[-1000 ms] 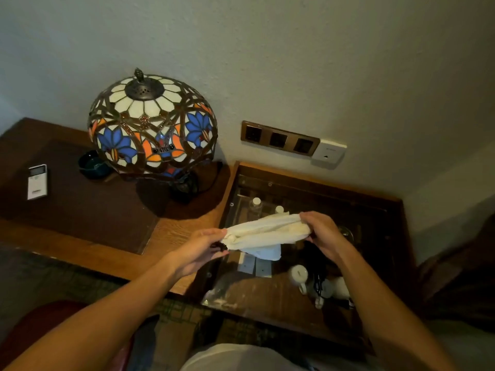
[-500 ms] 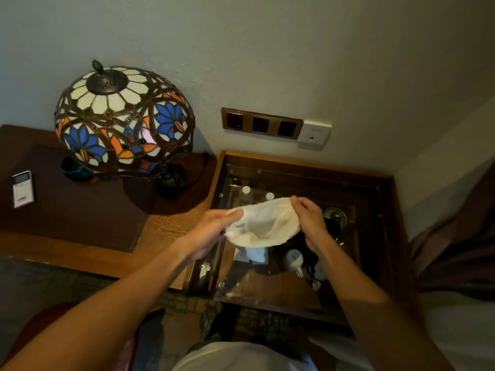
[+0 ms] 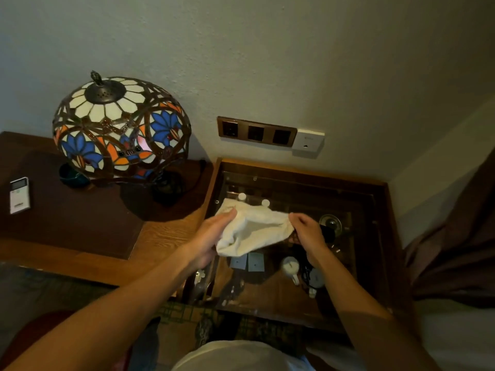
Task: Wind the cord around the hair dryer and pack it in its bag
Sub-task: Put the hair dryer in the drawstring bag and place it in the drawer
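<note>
Over the glass-topped desk (image 3: 380, 236), the left hand (image 3: 211, 236) and right hand (image 3: 308, 234) pinch the white cloth bag (image 3: 254, 230) in their fingers, seemingly spreading its mouth; next, the dark hair dryer (image 3: 328, 232), half hidden beneath, should go in.

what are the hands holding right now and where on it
Both hold the white cloth bag: the left hand grips its left end, and the right hand pinches its right edge, stretching it over the glass-topped table.

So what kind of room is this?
Probably a hotel bedroom: a stained-glass lamp and remote on a bedside table, and a glass-topped cabinet of bottles and cups.
</note>
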